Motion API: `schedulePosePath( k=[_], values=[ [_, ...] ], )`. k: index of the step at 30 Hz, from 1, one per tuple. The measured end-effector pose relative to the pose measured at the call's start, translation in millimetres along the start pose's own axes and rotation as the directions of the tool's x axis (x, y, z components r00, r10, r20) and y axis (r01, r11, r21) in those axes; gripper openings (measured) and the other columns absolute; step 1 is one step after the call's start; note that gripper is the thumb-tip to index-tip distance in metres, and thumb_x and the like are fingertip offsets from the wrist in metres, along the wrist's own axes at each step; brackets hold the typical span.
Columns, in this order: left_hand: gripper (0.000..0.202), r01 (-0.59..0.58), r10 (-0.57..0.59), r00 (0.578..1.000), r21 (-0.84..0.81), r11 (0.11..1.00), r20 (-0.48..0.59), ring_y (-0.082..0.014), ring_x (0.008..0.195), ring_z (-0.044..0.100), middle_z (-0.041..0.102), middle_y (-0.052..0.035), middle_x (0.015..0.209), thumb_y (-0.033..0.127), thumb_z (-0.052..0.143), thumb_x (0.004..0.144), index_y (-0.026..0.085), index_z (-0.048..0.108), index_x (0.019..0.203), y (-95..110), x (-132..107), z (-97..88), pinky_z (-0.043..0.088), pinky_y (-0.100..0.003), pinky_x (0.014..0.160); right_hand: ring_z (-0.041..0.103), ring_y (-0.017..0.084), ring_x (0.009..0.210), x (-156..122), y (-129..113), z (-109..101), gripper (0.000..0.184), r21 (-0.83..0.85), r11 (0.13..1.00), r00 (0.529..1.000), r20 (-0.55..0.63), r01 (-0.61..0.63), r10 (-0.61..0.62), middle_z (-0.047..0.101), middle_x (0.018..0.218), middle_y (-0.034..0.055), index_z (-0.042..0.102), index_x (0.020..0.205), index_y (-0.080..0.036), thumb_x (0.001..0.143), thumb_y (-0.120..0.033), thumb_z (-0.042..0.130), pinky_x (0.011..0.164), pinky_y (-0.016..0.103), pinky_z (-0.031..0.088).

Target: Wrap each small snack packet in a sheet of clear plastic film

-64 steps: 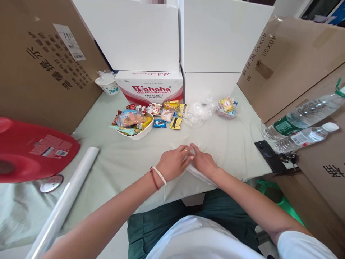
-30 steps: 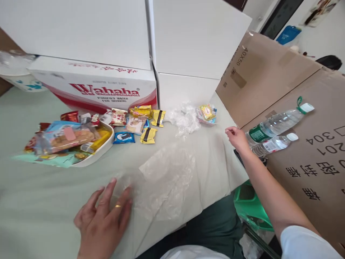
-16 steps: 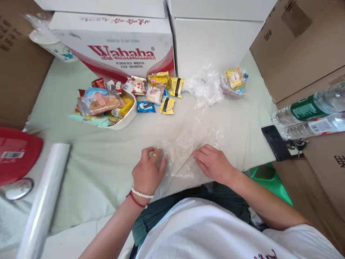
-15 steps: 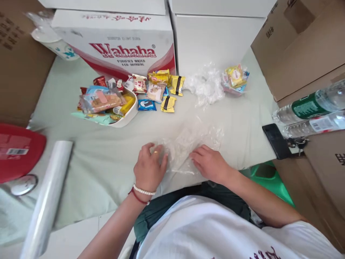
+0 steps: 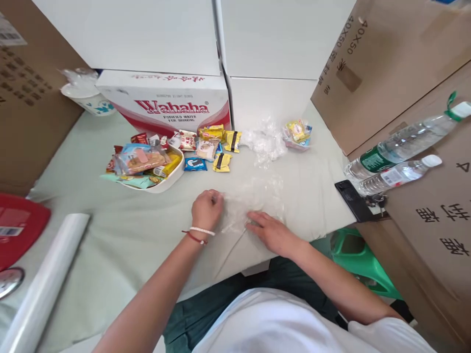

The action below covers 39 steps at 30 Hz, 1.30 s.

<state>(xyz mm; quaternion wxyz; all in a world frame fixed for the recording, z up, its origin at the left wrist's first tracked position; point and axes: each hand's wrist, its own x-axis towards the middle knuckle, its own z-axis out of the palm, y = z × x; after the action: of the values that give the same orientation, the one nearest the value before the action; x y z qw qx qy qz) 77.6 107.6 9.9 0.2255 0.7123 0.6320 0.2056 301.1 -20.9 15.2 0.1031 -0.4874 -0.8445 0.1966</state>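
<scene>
A crumpled sheet of clear plastic film (image 5: 257, 193) lies on the cloth-covered table in front of me. My left hand (image 5: 208, 211), wearing bracelets at the wrist, is closed at the film's left edge, thumb and fingers pinched together on it. Over the film's near right part rests my right hand (image 5: 273, 234), its fingers stretched out and touching the plastic. Just beyond the film are wrapped snacks, among them a blue packet (image 5: 195, 164) and a yellow packet (image 5: 222, 163). A second crumpled clear plastic bundle (image 5: 265, 139) sits farther back.
A white dish (image 5: 171, 182) heaped with snacks stands left of centre, before a Wahaha carton (image 5: 165, 103). At the right are water bottles (image 5: 401, 174), a phone (image 5: 353, 200) and keys. A white roll (image 5: 47, 279) and a red object (image 5: 22, 228) lie left.
My left fingers have gone from spread to pinched at the film's edge. My right hand has shifted slightly on the film. The view has tilted upward, showing more of the boxes behind.
</scene>
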Motion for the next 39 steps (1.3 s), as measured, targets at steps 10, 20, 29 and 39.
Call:
schedulePosePath(
  k=[10,20,29,39],
  values=[
    [0.046,-0.004,0.025,0.831,0.039,0.999,-0.556,-0.0367,0.127,0.053,0.059,-0.0221,0.128,0.036,0.072,0.083,0.014,0.059,0.121,-36,-21,-20.0,0.043,-0.058,0.108,0.048,0.027,0.149,4,43,-17,0.059,0.150,0.988,0.995,-0.103,0.028,-0.013,0.064,0.148,0.0117,0.074,0.130,-0.020,0.085,0.008,0.049,0.120,0.053,0.046],
    [0.065,-0.431,0.417,0.901,0.356,0.829,0.119,-0.0359,0.156,0.038,0.040,-0.0194,0.168,0.053,0.037,0.106,0.019,0.042,0.160,-41,-46,-10.1,0.005,-0.074,0.126,0.045,0.031,0.152,-11,53,-10,0.045,0.071,0.997,0.988,-0.146,-0.036,0.046,0.049,0.163,0.0130,0.060,0.150,-0.024,0.106,-0.029,0.054,0.124,0.060,0.042],
    [0.071,-0.355,0.326,0.935,0.396,0.847,0.142,-0.0357,0.161,0.029,0.024,-0.0193,0.173,0.052,0.031,0.107,0.011,0.033,0.165,-38,-76,2.1,0.008,-0.073,0.128,0.074,0.024,0.106,55,67,-76,0.031,0.216,0.945,0.949,-0.144,-0.245,0.279,0.078,0.116,0.0067,0.076,0.120,-0.024,0.105,-0.032,0.050,0.094,0.039,0.060],
    [0.071,-0.320,0.285,0.947,0.341,0.884,0.150,-0.0323,0.162,0.026,0.022,-0.0139,0.174,0.055,0.032,0.107,0.014,0.035,0.164,-35,-76,-1.8,0.007,-0.070,0.130,0.043,0.032,0.145,290,38,-93,0.044,-0.511,0.838,0.981,0.090,0.191,-0.170,0.059,0.151,0.0165,0.063,0.140,-0.014,0.103,-0.009,0.039,0.111,0.048,0.040]
  ],
)
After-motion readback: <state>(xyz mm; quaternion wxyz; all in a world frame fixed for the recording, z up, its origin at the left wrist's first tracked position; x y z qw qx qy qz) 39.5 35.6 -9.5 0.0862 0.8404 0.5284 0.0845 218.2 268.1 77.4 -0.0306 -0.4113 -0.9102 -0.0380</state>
